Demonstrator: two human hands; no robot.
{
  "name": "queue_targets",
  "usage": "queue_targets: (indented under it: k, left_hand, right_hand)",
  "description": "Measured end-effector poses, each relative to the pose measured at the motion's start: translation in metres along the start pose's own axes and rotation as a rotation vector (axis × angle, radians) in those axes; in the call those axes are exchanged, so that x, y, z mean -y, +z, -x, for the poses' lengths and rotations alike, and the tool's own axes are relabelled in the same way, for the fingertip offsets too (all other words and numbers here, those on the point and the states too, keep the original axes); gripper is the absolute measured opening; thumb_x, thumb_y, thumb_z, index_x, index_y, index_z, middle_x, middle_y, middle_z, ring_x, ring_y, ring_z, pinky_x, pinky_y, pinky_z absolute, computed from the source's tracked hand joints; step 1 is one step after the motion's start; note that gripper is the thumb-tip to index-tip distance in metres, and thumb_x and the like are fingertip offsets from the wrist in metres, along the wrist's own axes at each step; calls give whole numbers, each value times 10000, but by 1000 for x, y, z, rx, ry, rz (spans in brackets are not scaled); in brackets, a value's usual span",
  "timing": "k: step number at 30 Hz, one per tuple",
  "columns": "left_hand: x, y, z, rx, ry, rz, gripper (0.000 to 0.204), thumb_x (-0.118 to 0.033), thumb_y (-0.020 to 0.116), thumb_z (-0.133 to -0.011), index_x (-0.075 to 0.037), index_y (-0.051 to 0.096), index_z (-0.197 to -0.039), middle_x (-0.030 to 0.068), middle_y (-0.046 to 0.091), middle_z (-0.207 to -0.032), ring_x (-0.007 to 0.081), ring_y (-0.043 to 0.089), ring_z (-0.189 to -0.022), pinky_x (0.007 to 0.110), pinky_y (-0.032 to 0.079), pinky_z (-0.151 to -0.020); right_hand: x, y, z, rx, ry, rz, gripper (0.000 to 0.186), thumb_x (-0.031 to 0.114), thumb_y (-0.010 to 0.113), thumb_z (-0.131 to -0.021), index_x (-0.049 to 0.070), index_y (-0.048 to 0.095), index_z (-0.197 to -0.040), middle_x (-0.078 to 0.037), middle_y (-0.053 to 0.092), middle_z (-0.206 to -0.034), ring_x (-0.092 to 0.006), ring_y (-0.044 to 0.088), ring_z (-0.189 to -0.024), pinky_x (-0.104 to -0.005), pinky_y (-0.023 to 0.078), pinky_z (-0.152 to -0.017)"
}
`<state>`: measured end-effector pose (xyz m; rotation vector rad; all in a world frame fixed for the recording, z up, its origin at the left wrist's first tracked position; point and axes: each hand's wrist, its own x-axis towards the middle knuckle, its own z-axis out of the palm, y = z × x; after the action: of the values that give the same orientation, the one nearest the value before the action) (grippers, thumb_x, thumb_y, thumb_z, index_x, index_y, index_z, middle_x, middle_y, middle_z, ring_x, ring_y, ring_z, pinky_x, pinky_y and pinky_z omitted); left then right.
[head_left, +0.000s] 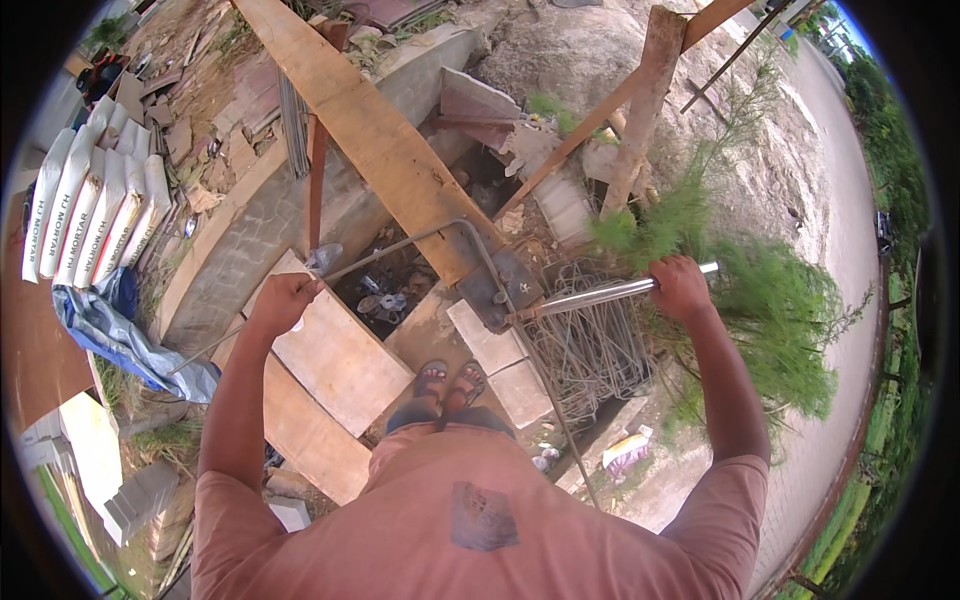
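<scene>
My left hand (285,303) is closed around a thin steel rod (395,245), which sticks out past the fist to the lower left. Over the plank the rod has a sharp bend and turns back toward a dark metal plate (515,283) at the near end of a long wooden plank (365,120). My right hand (682,287) grips the outer end of a shiny metal pipe (595,298), whose inner end meets a fitting at the plate. From there a thin rod (555,405) runs down toward my right side; whether it is the same rod, I cannot tell.
A heap of bent steel wire rings (590,345) lies right of the plate, beside a feathery green bush (770,320). Stone slabs (335,350) surround my feet, with a rubble-filled gap (385,285) ahead. White mortar bags (95,205) are stacked left; wooden props (645,110) stand at the back.
</scene>
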<state>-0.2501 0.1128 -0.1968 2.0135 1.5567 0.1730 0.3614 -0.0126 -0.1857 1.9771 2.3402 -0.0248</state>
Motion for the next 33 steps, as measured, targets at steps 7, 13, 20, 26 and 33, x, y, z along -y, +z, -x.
queue_targets:
  k: [7, 13, 20, 26, 33]
  left_hand:
    - [-7, -3, 3, -24, -17, 71, 416, -343, 617, -893, 27, 573, -708, 158, 494, -563, 248, 453, -522, 403, 387, -553]
    - [0, 2, 2, -2, -88, -5, 372, -354, 597, -882, 0, 642, -777, 141, 585, -690, 216, 526, -637, 352, 423, -625]
    - [-5, 7, 12, -262, 66, -192, 358, -380, 649, -854, -30, 654, -928, 185, 636, -837, 366, 622, -818, 433, 480, -740]
    - [-51, 78, 76, -380, 387, -49, 324, -226, 670, -833, -5, 593, -1058, 191, 609, -1039, 381, 567, -1017, 458, 459, -874]
    - [-75, 179, 253, 561, 222, 336, 509, -408, 593, -908, 2, 551, -1208, 200, 597, -1186, 341, 556, -1142, 398, 428, -966]
  right_hand:
    - [5, 22, 14, 36, 97, -54, 134, 79, 651, -682, 98, 600, -804, -101, 589, -757, -311, 588, -812, -449, 448, -734]
    - [10, -2, 23, -88, 151, -44, 120, 94, 645, -675, 80, 595, -783, -114, 589, -759, -329, 584, -833, -447, 447, -766]
    - [3, 20, 27, -255, 344, 67, 77, 99, 637, -670, 59, 611, -730, -132, 616, -790, -328, 579, -887, -450, 431, -824]
    - [22, 13, 42, -276, 468, 93, 70, 122, 641, -688, 66, 640, -729, -134, 639, -814, -322, 587, -906, -456, 430, -836]
    - [65, 13, 90, -264, 640, 111, 131, 187, 605, -787, 89, 684, -825, -131, 673, -872, -332, 629, -886, -468, 466, -809]
